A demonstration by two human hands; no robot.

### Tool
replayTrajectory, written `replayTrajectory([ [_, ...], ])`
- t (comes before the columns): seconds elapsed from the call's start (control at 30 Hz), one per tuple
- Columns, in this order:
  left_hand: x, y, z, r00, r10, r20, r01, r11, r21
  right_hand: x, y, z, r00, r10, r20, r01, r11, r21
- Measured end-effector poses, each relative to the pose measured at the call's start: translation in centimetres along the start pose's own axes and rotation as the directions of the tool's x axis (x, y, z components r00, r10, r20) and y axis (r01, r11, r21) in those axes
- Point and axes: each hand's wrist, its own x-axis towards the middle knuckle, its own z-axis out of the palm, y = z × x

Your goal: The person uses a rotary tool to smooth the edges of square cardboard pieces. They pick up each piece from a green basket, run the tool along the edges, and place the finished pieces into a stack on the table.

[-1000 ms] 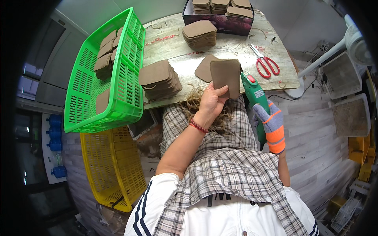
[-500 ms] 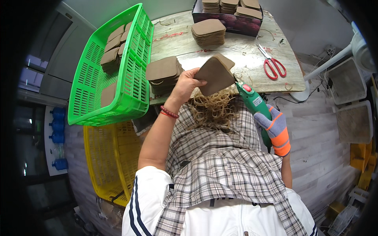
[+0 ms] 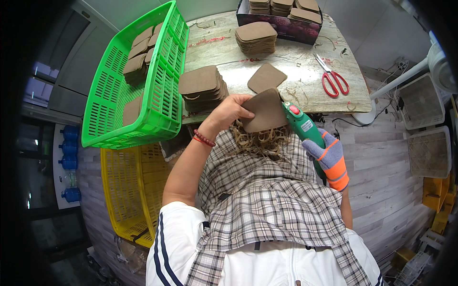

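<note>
My bare left hand (image 3: 228, 114) pinches the left edge of a brown square pad with rounded corners (image 3: 265, 112), tilted above my lap. Wrapped round a green handheld power cutter with a red button (image 3: 302, 125) is my gloved right hand (image 3: 327, 156). The cutter's tip meets the pad's right edge; its blade is hidden there. Below the pad, a heap of curly brown trimmings (image 3: 261, 143) lies on my checked apron (image 3: 267, 209). Just beyond it, another single pad (image 3: 268, 78) rests flat on the table. A stack of pads (image 3: 204, 87) stands by my left hand.
A green basket (image 3: 162, 90) with pads stands at the left, above a yellow crate (image 3: 125, 190). Toward the back of the table (image 3: 214, 52) are another pad stack (image 3: 256, 38) and a dark box of pads (image 3: 281, 27). Red-handled scissors (image 3: 333, 80) lie at the right.
The held pad has come down toward my lap and apart from the other pad, which now lies on the table. The cutter has shifted slightly down and left with it.
</note>
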Motion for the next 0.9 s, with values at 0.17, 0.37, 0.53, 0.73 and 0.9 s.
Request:
replayTrajectory([
  [0.17, -0.3, -0.1, 0.8, 0.996, -0.073, 0.045, 0.073, 0.997, 0.019, 0.3, 0.1, 0.0, 1.0, 0.023, 0.015, -0.023, 0.998, 0.051],
  [0.37, -1.1, 2.5, -0.6, 0.985, 0.155, -0.078, -0.124, 0.943, 0.308, 0.2, 0.0, -0.2, 0.997, 0.051, 0.059, -0.058, 0.989, 0.138],
  [0.53, -1.3, 3.1, -2.2, 0.948, 0.274, -0.161, -0.258, 0.959, 0.115, 0.3, 0.0, -0.3, 0.991, 0.037, 0.126, -0.052, 0.992, 0.119],
  [0.73, -1.1, 3.3, -2.0, 0.938, 0.301, -0.174, -0.298, 0.954, 0.042, 0.0, -0.8, 0.1, 0.979, 0.076, 0.188, -0.096, 0.991, 0.098],
  [0.9, -0.7, 2.6, -1.6, 0.959, 0.264, -0.099, -0.255, 0.962, 0.092, -0.1, -0.7, 0.6, 0.986, 0.038, 0.163, -0.049, 0.997, 0.066],
])
